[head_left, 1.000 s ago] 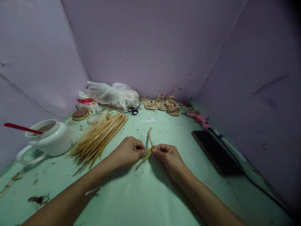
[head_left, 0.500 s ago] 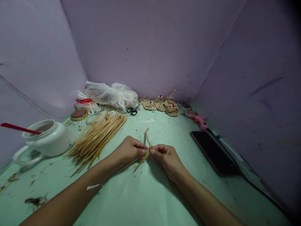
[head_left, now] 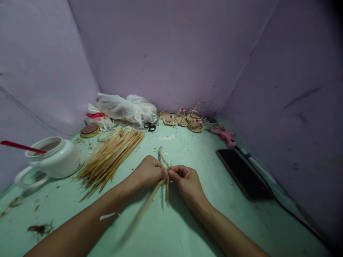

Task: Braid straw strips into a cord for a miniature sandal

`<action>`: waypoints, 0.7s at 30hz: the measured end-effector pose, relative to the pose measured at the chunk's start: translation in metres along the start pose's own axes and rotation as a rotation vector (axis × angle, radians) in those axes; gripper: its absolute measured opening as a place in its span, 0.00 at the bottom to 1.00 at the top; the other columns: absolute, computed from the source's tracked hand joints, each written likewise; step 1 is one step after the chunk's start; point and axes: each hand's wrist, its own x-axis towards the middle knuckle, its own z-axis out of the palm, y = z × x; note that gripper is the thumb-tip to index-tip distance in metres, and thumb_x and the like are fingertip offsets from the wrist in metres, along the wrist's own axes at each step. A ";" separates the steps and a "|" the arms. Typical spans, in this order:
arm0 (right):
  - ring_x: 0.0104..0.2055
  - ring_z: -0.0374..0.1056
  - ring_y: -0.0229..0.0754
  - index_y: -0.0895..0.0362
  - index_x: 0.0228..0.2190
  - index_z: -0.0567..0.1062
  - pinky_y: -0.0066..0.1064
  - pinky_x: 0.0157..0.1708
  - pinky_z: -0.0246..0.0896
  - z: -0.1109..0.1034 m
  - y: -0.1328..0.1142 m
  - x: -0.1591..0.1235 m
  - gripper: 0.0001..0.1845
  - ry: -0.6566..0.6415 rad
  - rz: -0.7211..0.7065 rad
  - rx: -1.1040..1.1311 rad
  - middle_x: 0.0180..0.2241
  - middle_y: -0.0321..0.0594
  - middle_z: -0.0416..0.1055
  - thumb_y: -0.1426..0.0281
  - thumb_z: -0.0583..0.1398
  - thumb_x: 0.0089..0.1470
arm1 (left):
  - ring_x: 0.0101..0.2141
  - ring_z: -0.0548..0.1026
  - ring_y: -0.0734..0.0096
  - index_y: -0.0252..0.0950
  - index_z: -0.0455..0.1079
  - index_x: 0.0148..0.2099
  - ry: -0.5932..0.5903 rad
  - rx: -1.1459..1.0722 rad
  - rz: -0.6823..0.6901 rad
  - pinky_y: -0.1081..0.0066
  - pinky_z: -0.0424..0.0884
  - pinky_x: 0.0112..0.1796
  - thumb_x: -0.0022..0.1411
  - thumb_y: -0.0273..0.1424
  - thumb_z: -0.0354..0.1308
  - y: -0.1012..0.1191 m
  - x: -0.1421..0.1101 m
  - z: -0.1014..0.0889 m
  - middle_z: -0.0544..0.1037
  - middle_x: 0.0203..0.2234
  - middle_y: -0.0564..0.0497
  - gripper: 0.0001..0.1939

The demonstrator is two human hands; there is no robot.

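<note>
Both my hands meet over the middle of the green tabletop, fingers pinched round a twisted straw cord (head_left: 163,157). My left hand (head_left: 150,172) grips it from the left, and my right hand (head_left: 184,178) pinches it from the right at the same spot. The cord's thin twisted end points up and away from me. Below the fingers hang loose straw strands: a short pair straight down and a long strip (head_left: 146,208) slanting toward the lower left, blurred. The exact point of the grip is partly hidden by the fingertips.
Left stand a bundle of dry straw strips (head_left: 112,157) and a white pot (head_left: 64,157) with a red handle sticking out. Behind lie scissors (head_left: 151,125), a plastic bag (head_left: 128,109) and woven beaded pieces (head_left: 195,125). Right are a pink glue gun (head_left: 225,135) and a phone (head_left: 242,173).
The cord's upper end has tipped to the left. A long strand now swings out below my left hand, and the short strands hang straighter down. Both hands keep their pinch.
</note>
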 end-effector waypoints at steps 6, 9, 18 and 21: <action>0.20 0.58 0.34 0.61 0.19 0.70 0.25 0.22 0.52 0.002 -0.002 -0.005 0.05 0.040 -0.065 -0.042 0.18 0.37 0.66 0.71 0.58 0.38 | 0.10 0.53 0.82 0.31 0.61 0.15 -0.047 -0.104 -0.079 0.76 0.44 0.13 0.39 0.29 0.51 0.007 -0.003 0.002 0.59 0.07 0.56 0.07; 0.20 0.58 0.33 0.61 0.20 0.70 0.25 0.22 0.51 0.002 0.000 -0.005 0.05 0.033 -0.085 -0.028 0.18 0.37 0.66 0.71 0.58 0.38 | 0.09 0.54 0.83 0.31 0.61 0.15 -0.114 -0.186 -0.116 0.77 0.43 0.13 0.39 0.30 0.52 0.006 -0.002 0.000 0.61 0.08 0.55 0.08; 0.14 0.48 0.27 0.62 0.18 0.70 0.23 0.15 0.42 0.001 -0.008 -0.008 0.04 -0.045 0.136 0.131 0.12 0.30 0.60 0.74 0.61 0.33 | 0.12 0.50 0.86 0.32 0.58 0.17 0.036 -0.054 -0.052 0.78 0.44 0.14 0.34 0.32 0.62 0.003 0.001 0.000 0.55 0.07 0.61 0.15; 0.12 0.45 0.26 0.61 0.17 0.69 0.23 0.14 0.37 0.002 -0.011 -0.009 0.06 -0.076 0.179 0.156 0.11 0.28 0.57 0.73 0.61 0.32 | 0.11 0.55 0.83 0.32 0.63 0.26 0.027 -0.128 -0.054 0.79 0.47 0.13 0.35 0.32 0.62 0.001 -0.001 0.001 0.60 0.09 0.61 0.14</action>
